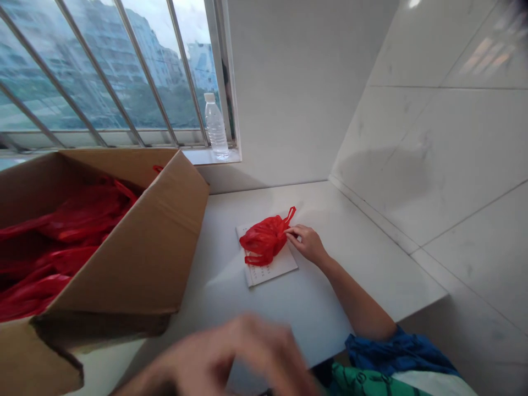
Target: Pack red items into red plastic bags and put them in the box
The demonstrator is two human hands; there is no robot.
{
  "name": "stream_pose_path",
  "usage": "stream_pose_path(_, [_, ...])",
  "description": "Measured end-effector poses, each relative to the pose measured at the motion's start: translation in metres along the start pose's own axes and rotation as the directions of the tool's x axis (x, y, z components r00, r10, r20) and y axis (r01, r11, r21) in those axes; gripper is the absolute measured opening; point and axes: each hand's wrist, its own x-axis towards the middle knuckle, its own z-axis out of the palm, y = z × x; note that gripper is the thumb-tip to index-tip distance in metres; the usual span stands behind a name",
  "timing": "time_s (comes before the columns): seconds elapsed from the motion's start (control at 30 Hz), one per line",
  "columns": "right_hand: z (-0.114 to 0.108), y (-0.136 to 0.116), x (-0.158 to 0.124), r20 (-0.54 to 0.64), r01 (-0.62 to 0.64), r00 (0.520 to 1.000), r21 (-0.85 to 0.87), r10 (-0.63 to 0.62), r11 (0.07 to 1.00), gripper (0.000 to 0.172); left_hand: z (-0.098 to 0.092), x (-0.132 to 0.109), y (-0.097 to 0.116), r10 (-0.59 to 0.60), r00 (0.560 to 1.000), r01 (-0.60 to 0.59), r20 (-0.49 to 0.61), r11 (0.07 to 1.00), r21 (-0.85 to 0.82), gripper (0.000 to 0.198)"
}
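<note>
A red plastic bag (266, 237), bunched up with its handle loops sticking out, lies on a thin white notebook-like thing (277, 268) with rows of small print. My right hand (306, 242) reaches in from the right, its thumb and fingertips pinched at the bag's right edge. Close to the camera at the bottom, my left hand (243, 352) is large and smeared by motion. Its fingers look bent, but their ends are cut off or blurred, and nothing held shows in them.
At left stands an open cardboard box (140, 242) containing several red plastic bags (78, 220). A clear water bottle (216, 129) stands on the sill of the barred window. The white table (330, 214) meets a grey wall behind and a tiled wall (445, 143) on the right.
</note>
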Motion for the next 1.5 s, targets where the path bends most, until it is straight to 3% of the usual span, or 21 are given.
stream_pose_path(0.03, [0.002, -0.004, -0.001, 0.011, -0.039, 0.999, 0.000, 0.039, 0.999, 0.022, -0.015, 0.004, -0.011, -0.065, 0.985, 0.090, -0.157, 0.984, 0.156, 0.034])
stream_pose_path(0.07, [0.005, -0.007, -0.002, 0.024, -0.083, 0.996, -0.010, 0.084, 0.996, 0.023, -0.032, 0.007, -0.026, -0.051, 0.933, 0.181, -0.357, 0.922, 0.341, 0.032])
stream_pose_path(0.13, [0.011, -0.012, -0.004, 0.053, -0.155, 0.986, -0.053, 0.158, 0.986, 0.029, -0.068, 0.012, -0.065, 0.101, 0.771, 0.354, -0.629, 0.753, 0.555, 0.029])
stream_pose_path(0.2, [0.018, -0.014, -0.006, 0.074, -0.190, 0.978, -0.089, 0.196, 0.978, 0.029, -0.100, 0.012, -0.105, 0.189, 0.591, 0.561, -0.784, 0.602, 0.568, 0.030])
stream_pose_path(0.23, [0.020, -0.013, -0.006, 0.084, -0.193, 0.976, -0.086, 0.201, 0.977, 0.027, -0.113, 0.011, -0.121, 0.181, 0.527, 0.645, -0.830, 0.551, 0.529, 0.032])
stream_pose_path(0.3, [0.025, -0.011, -0.006, 0.099, -0.185, 0.977, -0.023, 0.186, 0.983, 0.018, -0.131, 0.006, -0.142, 0.118, 0.422, 0.782, -0.899, 0.453, 0.427, 0.041])
stream_pose_path(0.33, [0.027, -0.010, -0.006, 0.101, -0.179, 0.979, 0.037, 0.175, 0.983, 0.013, -0.136, 0.003, -0.147, 0.071, 0.393, 0.825, -0.917, 0.414, 0.385, 0.047])
stream_pose_path(0.4, [0.031, -0.009, -0.006, 0.097, -0.188, 0.981, 0.214, 0.171, 0.959, 0.010, -0.141, -0.003, -0.150, -0.045, 0.394, 0.858, -0.918, 0.376, 0.349, 0.058])
stream_pose_path(0.47, [0.037, -0.011, -0.005, 0.092, -0.256, 0.966, 0.435, 0.240, 0.863, 0.015, -0.140, -0.008, -0.149, -0.176, 0.457, 0.843, -0.872, 0.399, 0.361, 0.056])
stream_pose_path(0.53, [0.043, -0.016, -0.005, 0.112, -0.332, 0.934, 0.626, 0.340, 0.706, 0.026, -0.137, -0.012, -0.148, -0.255, 0.504, 0.813, -0.825, 0.463, 0.354, 0.050])
stream_pose_path(0.6, [0.049, -0.023, -0.005, 0.112, -0.341, 0.913, 0.738, 0.393, 0.582, 0.041, -0.132, -0.013, -0.148, -0.234, 0.507, 0.753, -0.830, 0.588, 0.295, 0.049])
stream_pose_path(0.73, [0.052, -0.037, 0.002, 0.072, -0.256, 0.921, 0.854, 0.383, 0.453, 0.055, -0.117, -0.013, -0.144, -0.151, 0.467, 0.408, -0.871, 0.911, 0.061, 0.051])
stream_pose_path(0.83, [0.049, -0.046, 0.008, 0.057, -0.210, 0.921, 0.905, 0.385, 0.369, 0.056, -0.106, -0.012, -0.135, -0.263, 0.475, 0.181, -0.840, 0.963, -0.199, 0.057])
stream_pose_path(0.9, [0.046, -0.051, 0.009, 0.040, -0.193, 0.925, 0.907, 0.379, 0.374, 0.054, -0.102, -0.011, -0.131, -0.318, 0.429, 0.090, -0.845, 0.946, -0.310, 0.060])
stream_pose_path(1.0, [0.045, -0.054, 0.004, -0.026, -0.159, 0.927, 0.876, 0.375, 0.455, 0.051, -0.099, -0.009, -0.133, -0.306, 0.283, -0.028, -0.909, 0.945, -0.327, 0.068])
stream_pose_path(1.07, [0.046, -0.052, -0.003, -0.001, -0.202, 0.926, 0.842, 0.376, 0.500, 0.056, -0.097, -0.008, -0.138, -0.293, 0.244, -0.092, -0.924, 0.942, -0.323, 0.068])
stream_pose_path(1.17, [0.048, -0.048, -0.010, 0.152, -0.334, 0.917, 0.797, 0.368, 0.504, 0.064, -0.093, -0.006, -0.146, -0.278, 0.308, -0.175, -0.910, 0.923, -0.342, 0.060])
stream_pose_path(1.33, [0.049, -0.045, -0.013, 0.168, -0.299, 0.941, 0.822, 0.294, 0.486, 0.036, -0.090, -0.006, -0.151, -0.280, 0.430, -0.219, -0.859, 0.890, -0.400, 0.053])
stream_pose_path(1.4, [0.049, -0.047, -0.013, 0.180, -0.307, 0.940, 0.817, 0.289, 0.489, 0.031, -0.092, -0.007, -0.151, -0.327, 0.429, -0.227, -0.842, 0.863, -0.451, 0.047])
stream_pose_path(1.5, [0.049, -0.050, -0.013, 0.211, -0.338, 0.933, 0.790, 0.290, 0.511, 0.031, -0.096, -0.012, -0.150, -0.394, 0.354, -0.225, -0.848, 0.844, -0.487, 0.040])
